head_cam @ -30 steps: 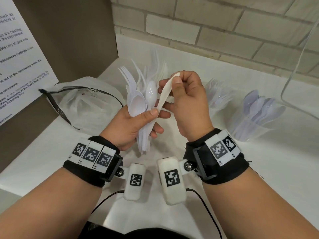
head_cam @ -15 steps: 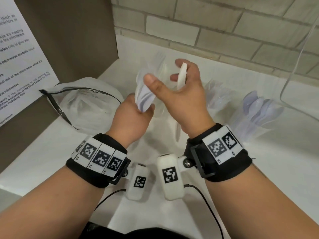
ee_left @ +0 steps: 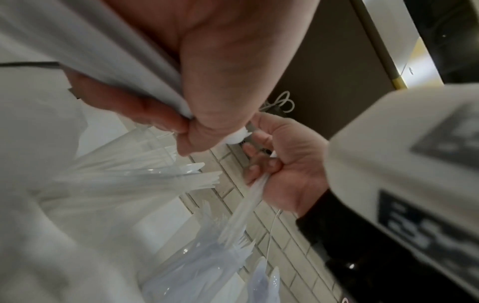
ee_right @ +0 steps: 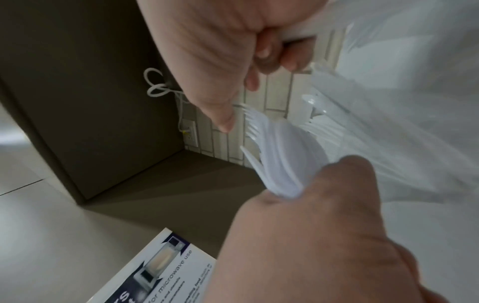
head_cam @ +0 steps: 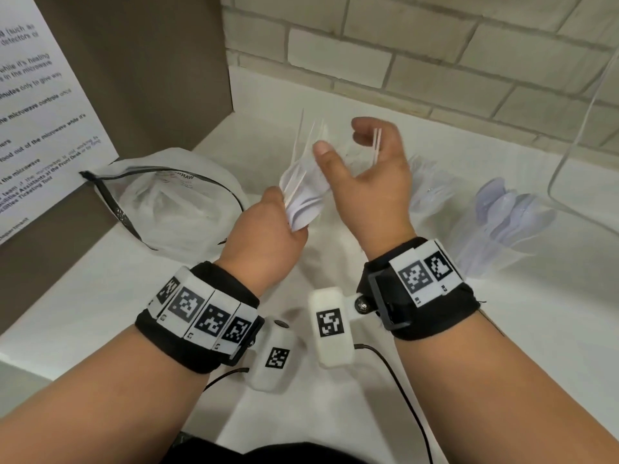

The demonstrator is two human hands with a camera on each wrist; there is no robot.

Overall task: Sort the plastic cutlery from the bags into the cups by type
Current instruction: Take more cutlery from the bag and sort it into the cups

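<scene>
My left hand (head_cam: 284, 226) grips a bundle of white plastic cutlery (head_cam: 301, 195) by the handles; fork tines and spoon bowls (ee_right: 279, 155) fan out of the fist. Just right of it, my right hand (head_cam: 365, 142) is raised with its fingers curled round thin white pieces (head_cam: 376, 144) seen edge-on, thumb stretched toward the bundle. In the left wrist view these pieces (ee_left: 246, 207) hang blurred from the right hand (ee_left: 279, 164), so I cannot tell their type. Behind the right hand stands a clear cup of forks (head_cam: 430, 185), and further right a clear cup of spoons (head_cam: 509, 226).
An open clear bag with a black zip edge (head_cam: 174, 195) lies at the left on the white counter (head_cam: 552, 329). A brown panel with a printed notice (head_cam: 40, 122) bounds the left, a brick wall (head_cam: 435, 61) the back. A clear plastic edge (head_cam: 576, 128) stands at the right.
The right hand has drawn the white pieces out of the bundle and lifted them up and to the right. The left hand has turned over and tipped its bundle away.
</scene>
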